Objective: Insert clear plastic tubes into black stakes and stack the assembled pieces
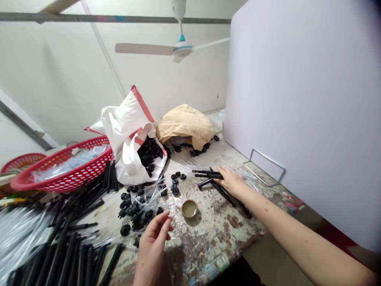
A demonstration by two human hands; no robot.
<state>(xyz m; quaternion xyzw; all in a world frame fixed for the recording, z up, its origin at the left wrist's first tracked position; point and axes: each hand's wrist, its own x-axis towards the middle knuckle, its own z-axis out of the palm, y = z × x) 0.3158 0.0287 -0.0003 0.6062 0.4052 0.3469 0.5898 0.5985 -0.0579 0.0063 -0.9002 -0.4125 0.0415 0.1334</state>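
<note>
My right hand reaches across to a small pile of black tubes on the worn table. Its fingers are closed on the upper black tubes, whose ends stick out to the left. Nearer to me, my left hand is raised with its fingers curled and the thumb close to the forefinger. Whatever it may hold is too small to make out. Between both hands stands a small round dish of clear liquid. Loose black plastic caps and thin clear tubes lie left of the dish.
A white sack spills black caps, beside a tan bag. Red baskets stand at left, above many black tubes and clear tubes. A white panel with a wire handle borders the right.
</note>
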